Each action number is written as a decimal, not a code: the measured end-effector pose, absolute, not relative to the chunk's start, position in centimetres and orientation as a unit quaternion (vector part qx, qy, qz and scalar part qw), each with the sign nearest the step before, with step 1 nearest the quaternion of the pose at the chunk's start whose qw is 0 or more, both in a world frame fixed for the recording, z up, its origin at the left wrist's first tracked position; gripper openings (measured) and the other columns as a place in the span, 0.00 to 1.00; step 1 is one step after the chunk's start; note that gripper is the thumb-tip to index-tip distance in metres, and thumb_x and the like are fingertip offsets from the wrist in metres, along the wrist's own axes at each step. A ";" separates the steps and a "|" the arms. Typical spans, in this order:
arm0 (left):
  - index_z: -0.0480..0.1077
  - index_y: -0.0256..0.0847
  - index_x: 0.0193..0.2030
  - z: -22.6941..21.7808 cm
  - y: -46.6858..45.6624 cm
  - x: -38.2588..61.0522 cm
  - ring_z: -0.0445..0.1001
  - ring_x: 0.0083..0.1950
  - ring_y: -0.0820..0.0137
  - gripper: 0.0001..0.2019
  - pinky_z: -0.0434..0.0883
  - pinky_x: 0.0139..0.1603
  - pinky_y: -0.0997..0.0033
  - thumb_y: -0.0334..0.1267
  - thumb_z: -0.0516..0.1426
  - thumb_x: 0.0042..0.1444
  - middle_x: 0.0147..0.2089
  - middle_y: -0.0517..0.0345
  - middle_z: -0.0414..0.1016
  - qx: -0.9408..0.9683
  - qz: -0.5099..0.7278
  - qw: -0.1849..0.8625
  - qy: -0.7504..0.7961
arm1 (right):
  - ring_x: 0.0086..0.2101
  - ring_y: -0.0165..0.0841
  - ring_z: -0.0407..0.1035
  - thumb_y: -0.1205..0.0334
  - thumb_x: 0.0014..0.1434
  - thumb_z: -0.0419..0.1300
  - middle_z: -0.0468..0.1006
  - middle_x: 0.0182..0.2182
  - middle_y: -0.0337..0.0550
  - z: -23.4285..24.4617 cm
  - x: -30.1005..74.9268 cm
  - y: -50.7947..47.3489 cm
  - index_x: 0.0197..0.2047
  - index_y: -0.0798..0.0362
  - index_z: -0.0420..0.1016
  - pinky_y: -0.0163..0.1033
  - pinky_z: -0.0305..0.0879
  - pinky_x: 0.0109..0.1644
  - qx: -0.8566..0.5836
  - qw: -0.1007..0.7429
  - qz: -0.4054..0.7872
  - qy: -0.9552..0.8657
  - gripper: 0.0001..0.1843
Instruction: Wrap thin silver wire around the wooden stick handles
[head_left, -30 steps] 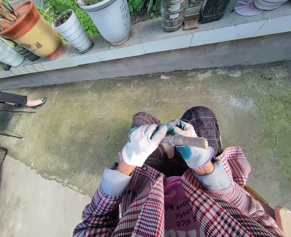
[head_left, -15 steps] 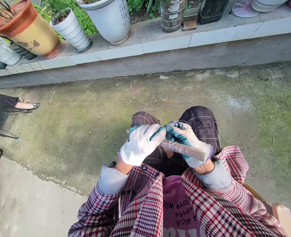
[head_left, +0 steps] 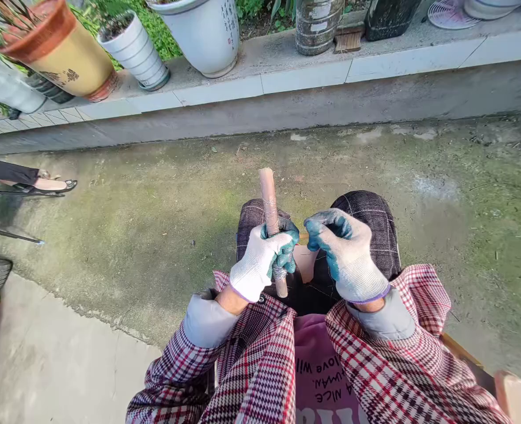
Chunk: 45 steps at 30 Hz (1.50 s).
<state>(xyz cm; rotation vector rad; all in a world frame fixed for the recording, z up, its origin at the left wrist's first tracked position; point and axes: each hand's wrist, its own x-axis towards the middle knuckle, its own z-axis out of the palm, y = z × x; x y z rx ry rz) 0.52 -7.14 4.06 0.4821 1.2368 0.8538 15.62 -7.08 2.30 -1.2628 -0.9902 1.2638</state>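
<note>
My left hand [head_left: 258, 259], in a white glove with a green-coated palm, is wrapped around the middle of a short wooden stick [head_left: 269, 197]. The stick stands nearly upright in the view, one end above the fist and the other below it. Thin wire or line [head_left: 279, 271] is wound around it. My right hand [head_left: 351, 253], gloved the same way, is apart from the stick over my right knee. Its thumb and fingers are pinched together; whatever they hold is too fine to make out.
Potted plants stand along a tiled ledge, among them a white pot [head_left: 202, 38] and a yellow pot [head_left: 70, 56]. Another person's foot [head_left: 52, 185] is at the left, near dark poles [head_left: 10, 234]. Mossy concrete [head_left: 154, 194] surrounds my knees.
The stick has turned from lying crosswise to nearly upright in my left hand. My right hand has come away from the stick to the right, still pinched.
</note>
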 end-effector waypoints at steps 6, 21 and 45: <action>0.66 0.41 0.33 3.2 -7.3 0.2 0.53 0.13 0.80 0.13 0.60 0.13 0.76 0.39 0.65 0.42 0.16 0.74 0.59 0.206 0.391 0.728 0.524 | 0.20 0.29 0.65 0.56 0.59 0.70 0.72 0.20 0.35 2.3 17.7 -4.4 0.30 0.51 0.77 0.35 0.64 0.24 -0.510 0.561 0.534 -0.374 0.10; 0.72 0.38 0.40 1.3 -5.8 -1.1 0.60 0.16 0.79 0.16 0.61 0.15 0.77 0.38 0.68 0.45 0.22 0.68 0.70 0.203 0.429 0.716 0.513 | 0.26 0.28 0.73 0.51 0.60 0.70 0.83 0.35 0.43 -1.0 17.8 -4.3 0.36 0.53 0.80 0.33 0.72 0.30 -0.422 0.498 0.673 -0.348 0.13; 0.73 0.41 0.44 -1.0 -2.6 -2.9 0.81 0.56 0.65 0.08 0.72 0.66 0.56 0.34 0.52 0.68 0.50 0.51 0.83 0.031 0.659 0.632 0.407 | 0.24 0.28 0.59 0.41 0.63 0.62 0.69 0.24 0.36 -5.6 10.6 -9.4 0.37 0.52 0.77 0.34 0.61 0.28 -0.408 0.286 0.696 -0.517 0.21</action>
